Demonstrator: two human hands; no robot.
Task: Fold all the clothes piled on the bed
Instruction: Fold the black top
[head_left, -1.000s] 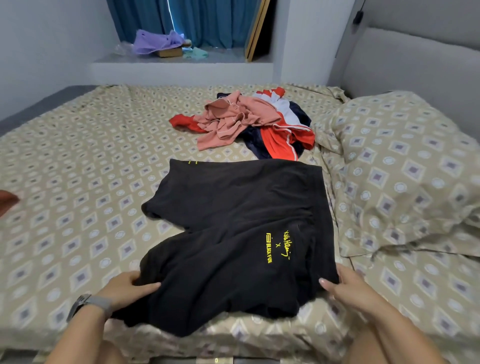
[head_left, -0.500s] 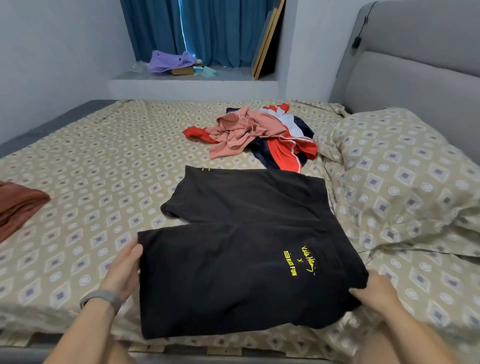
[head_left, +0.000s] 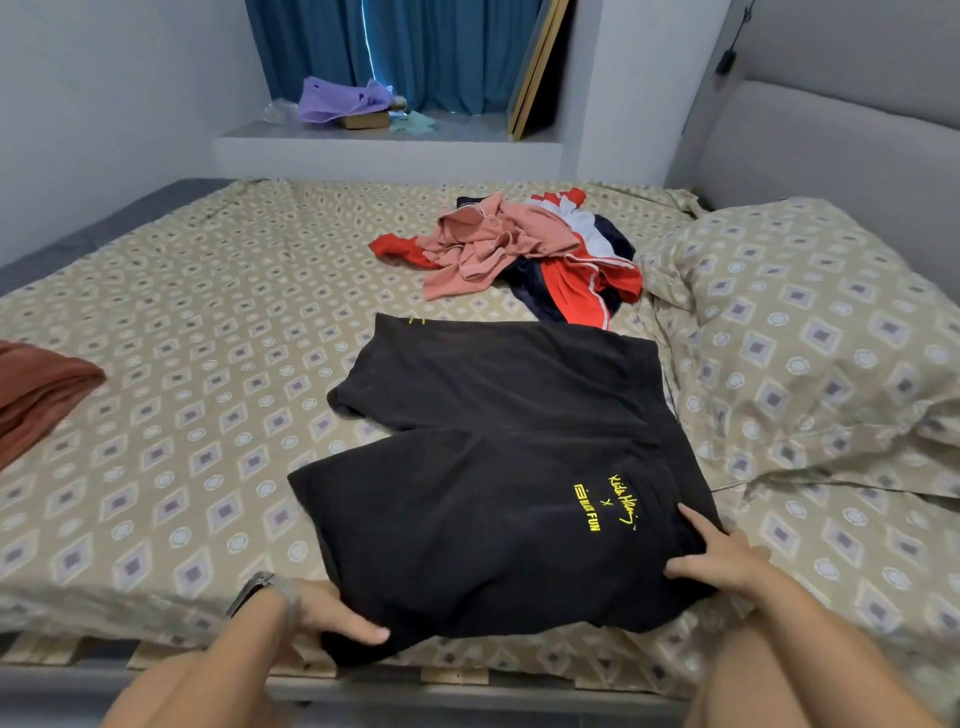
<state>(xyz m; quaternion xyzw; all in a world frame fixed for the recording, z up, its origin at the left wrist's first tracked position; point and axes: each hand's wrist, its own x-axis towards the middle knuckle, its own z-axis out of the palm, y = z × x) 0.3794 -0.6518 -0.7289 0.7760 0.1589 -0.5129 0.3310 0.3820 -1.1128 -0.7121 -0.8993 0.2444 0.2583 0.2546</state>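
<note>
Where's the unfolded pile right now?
Head view, far centre-right of the bed: the crumpled pink, red and navy clothes pile lies just beyond the black shorts, beside the patterned pillow.

black shorts (head_left: 498, 467) flat on bed (head_left: 182, 338)
</note>
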